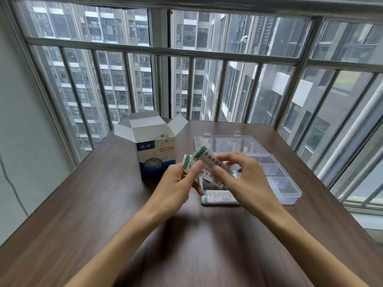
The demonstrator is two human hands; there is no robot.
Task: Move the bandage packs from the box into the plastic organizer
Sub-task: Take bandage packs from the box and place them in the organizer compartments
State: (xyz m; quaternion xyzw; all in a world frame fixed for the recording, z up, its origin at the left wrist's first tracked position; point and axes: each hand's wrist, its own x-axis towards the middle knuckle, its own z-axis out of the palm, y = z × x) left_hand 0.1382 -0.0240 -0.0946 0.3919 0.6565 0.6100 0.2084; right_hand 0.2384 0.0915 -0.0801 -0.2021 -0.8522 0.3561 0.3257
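Both hands [209, 179] pinch bandage packs [204, 160] above the plastic organizer [275, 172].

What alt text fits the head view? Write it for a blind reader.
Two bare hands, left hand and right hand, hold bandage packs above a clear plastic organizer on a dark wooden table. One pack lies in the organizer's near compartment, an opened bandage box stands to the left, and barred windows show apartment towers.
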